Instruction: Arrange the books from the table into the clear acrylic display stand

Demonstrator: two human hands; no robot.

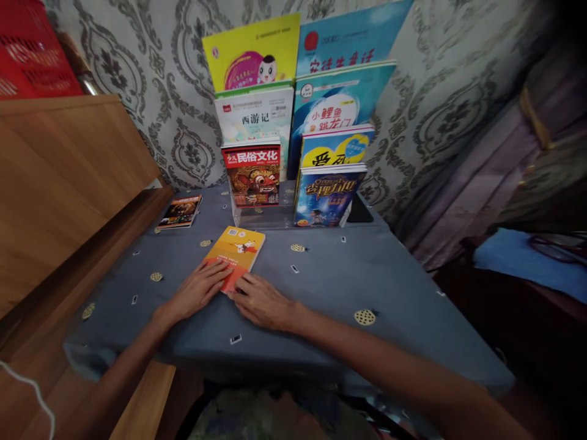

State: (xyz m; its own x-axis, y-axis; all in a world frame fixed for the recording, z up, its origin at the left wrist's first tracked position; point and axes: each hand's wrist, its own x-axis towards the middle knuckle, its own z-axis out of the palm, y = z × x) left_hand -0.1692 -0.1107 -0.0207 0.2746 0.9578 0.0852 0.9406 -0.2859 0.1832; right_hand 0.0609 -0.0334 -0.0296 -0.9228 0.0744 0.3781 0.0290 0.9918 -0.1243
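An orange book lies flat on the grey-blue cloth of the table. My left hand rests on its near left corner with fingers stretched out flat. My right hand lies flat beside the book's near right corner, fingertips touching its edge. Neither hand grips anything.
A clear tiered stand at the back holds several upright books, a red one and a blue one in front. A small dark book lies at the far left. A wooden board stands left; curtains hang right.
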